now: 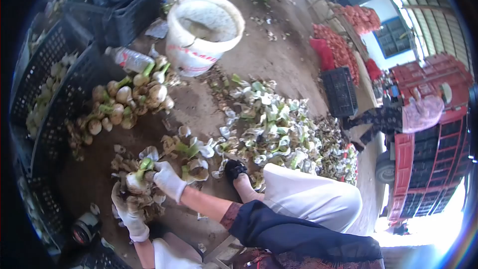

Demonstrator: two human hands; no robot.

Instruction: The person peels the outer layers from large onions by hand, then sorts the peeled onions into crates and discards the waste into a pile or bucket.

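Observation:
White work gloves cover both of my hands. My left hand (129, 216) is curled at the lower side of a garlic bulb (137, 183) with a short green stem and loose dirty skins; part of its grip is hidden. My right hand (169, 182) closes its fingertips at the stem side of the same bulb. More peeled-off garlic skins (194, 169) lie on the ground just beyond my right hand. A pile of untrimmed garlic bulbs (124, 100) with brown skins and green stems lies farther off.
A white bucket (226, 45) and a plastic bottle (130, 61) stand and lie beyond the bulbs. Black crates (67, 89) line the left. A large heap of garlic skins (279, 124) spreads by my foot. A person (420, 114) bends near a red truck (403, 169).

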